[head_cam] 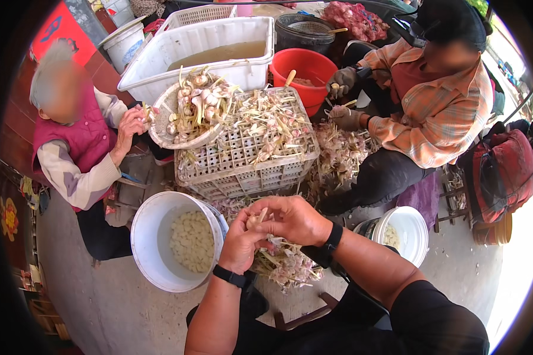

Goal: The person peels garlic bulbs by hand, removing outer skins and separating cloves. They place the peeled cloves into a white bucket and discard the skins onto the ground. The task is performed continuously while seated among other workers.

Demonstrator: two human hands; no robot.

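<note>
My left hand and my right hand meet at the lower middle, fingers closed around a garlic bulb with a stub of stalk. Beneath them lies a heap of garlic skins and stalks. To the left stands a white bucket with peeled garlic cloves in liquid. Beyond my hands, an upturned plastic crate carries loose garlic trimmings and a wicker basket of garlic bulbs.
One person sits at the left holding garlic; another in gloves works at the right. A white tub and red bucket stand behind the crate. Another white bucket is at my right. A low stool shows below.
</note>
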